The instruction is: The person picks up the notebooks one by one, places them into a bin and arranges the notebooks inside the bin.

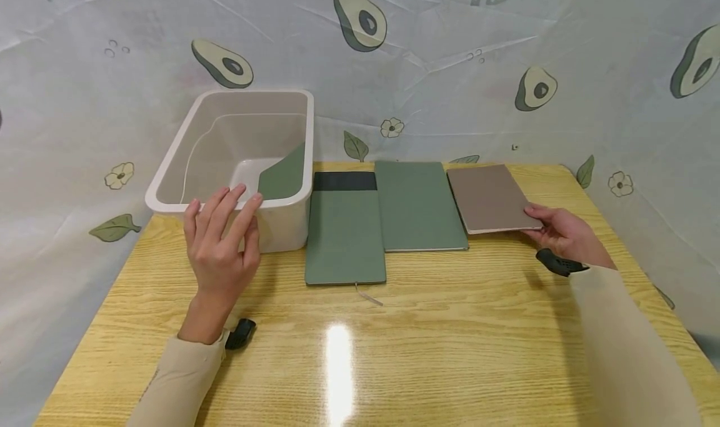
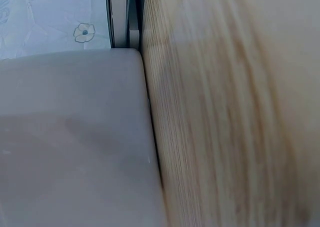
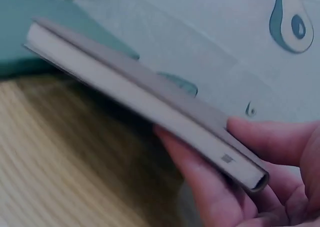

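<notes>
A brown notebook (image 1: 490, 197) is pinched at its near right corner by my right hand (image 1: 565, 232), thumb on the cover and fingers beneath. In the right wrist view the notebook (image 3: 135, 94) tilts, raised above the wood, its page edge facing the camera. My left hand (image 1: 222, 239) rests with spread fingers at the near rim of a beige plastic bin (image 1: 308, 133). Inside that bin leans a green flat piece (image 1: 284, 175), partly hidden by the wall. The left hand itself is out of the left wrist view, which shows the bin's side (image 2: 75, 137).
Right of the bin lies a green notebook (image 1: 344, 239) with a dark band and a ribbon. Beside it is another green notebook (image 1: 422, 208). The wooden table (image 1: 427, 339) meets a hanging sheet (image 1: 439, 102) printed with avocados at the back.
</notes>
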The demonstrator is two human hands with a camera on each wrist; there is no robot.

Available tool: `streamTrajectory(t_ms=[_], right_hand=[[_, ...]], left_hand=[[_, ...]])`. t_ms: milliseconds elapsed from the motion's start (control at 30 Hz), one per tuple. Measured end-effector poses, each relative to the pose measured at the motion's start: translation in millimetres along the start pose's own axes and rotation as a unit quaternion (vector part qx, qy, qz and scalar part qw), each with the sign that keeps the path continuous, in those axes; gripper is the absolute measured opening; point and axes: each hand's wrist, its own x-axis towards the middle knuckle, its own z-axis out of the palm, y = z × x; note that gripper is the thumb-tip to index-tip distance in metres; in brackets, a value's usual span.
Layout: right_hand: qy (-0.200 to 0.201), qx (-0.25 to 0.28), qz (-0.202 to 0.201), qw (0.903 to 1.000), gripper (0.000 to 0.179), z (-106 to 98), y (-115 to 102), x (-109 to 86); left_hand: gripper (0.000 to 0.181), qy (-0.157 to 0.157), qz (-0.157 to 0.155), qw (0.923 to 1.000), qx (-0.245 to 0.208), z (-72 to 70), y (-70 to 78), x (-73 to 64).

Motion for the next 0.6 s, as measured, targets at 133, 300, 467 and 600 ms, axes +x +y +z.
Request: streamTrajectory(t_ms=[133,300,467,600], right_hand=[[0.008,0.023,-0.012,0.9996,0.024,11,-4,-5.7],[0.006,0.047,-0.029,0.9984,0.022,31,-9,-12.6],[-0.003,0.104,-0.045,0.9936,0.019,54,-15,-20.3],[-0.009,0.143,-0.068,0.9874,0.027,76,-18,-29.8]], left_hand=[[0.028,0.0,0.0,1.0,0.001,0.5,-0.2,0.2],[0.028,-0.001,-0.003,1.0,0.0,0.8,-0.7,0.2],[0.028,0.0,-0.004,1.0,0.001,0.6,-0.8,-0.1],[0.029,0.003,-0.004,1.0,0.003,0.5,-0.6,0.0]])
